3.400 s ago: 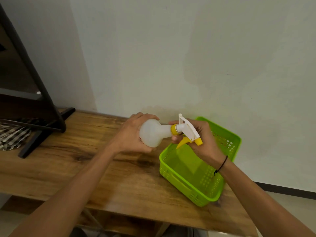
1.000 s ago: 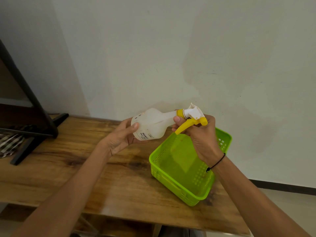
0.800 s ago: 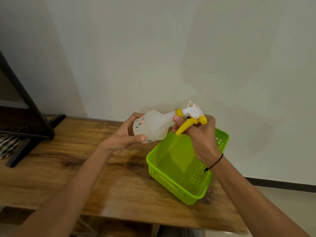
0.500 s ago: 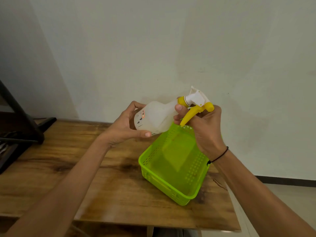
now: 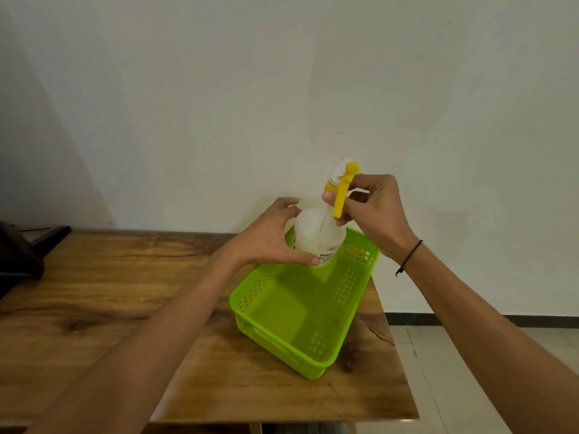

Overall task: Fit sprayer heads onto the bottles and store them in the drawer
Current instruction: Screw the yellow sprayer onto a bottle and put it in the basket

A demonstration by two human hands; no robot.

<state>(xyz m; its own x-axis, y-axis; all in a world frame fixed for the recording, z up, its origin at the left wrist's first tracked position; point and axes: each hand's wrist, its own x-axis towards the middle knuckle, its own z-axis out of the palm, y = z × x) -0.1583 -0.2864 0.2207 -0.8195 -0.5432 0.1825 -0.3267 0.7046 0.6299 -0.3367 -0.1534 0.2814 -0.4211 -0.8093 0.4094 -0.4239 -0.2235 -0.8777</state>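
Against a plain pale wall, the wooden bench (image 5: 125,308) carried an empty green basket (image 5: 282,346). Above its far end, the left hand (image 5: 269,239) gripped the upright bottle (image 5: 316,233) while the right hand (image 5: 372,211) pinched the sprayer head (image 5: 341,183), apparently tightening it; stowing it in the drawer should follow.

Wooden table (image 5: 109,308) carries a green basket (image 5: 300,349) (near its right edge)
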